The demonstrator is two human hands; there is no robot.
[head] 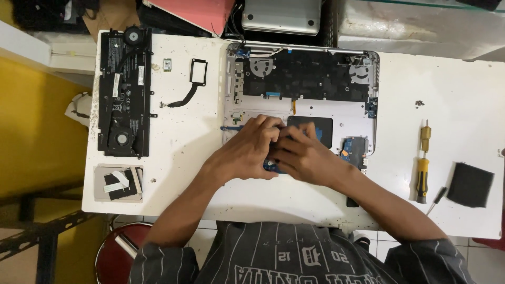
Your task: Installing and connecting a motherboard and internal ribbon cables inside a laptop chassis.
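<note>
Both hands, left hand [247,150] and right hand [302,155], were pressed together, pinching a small blue part [271,167] at frame centre; the opened laptop [302,94] already looked well stripped, with its battery [125,92] lying upper left.

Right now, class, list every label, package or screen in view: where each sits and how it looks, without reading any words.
White labels: narrow strips on the long black battery pack at the table's left edge.
White strips: taped across a small black square on a beige pad, front left corner.
Closed silver laptop: beyond the table's far edge, no screen showing.
No lit screens or packages visible.
</note>
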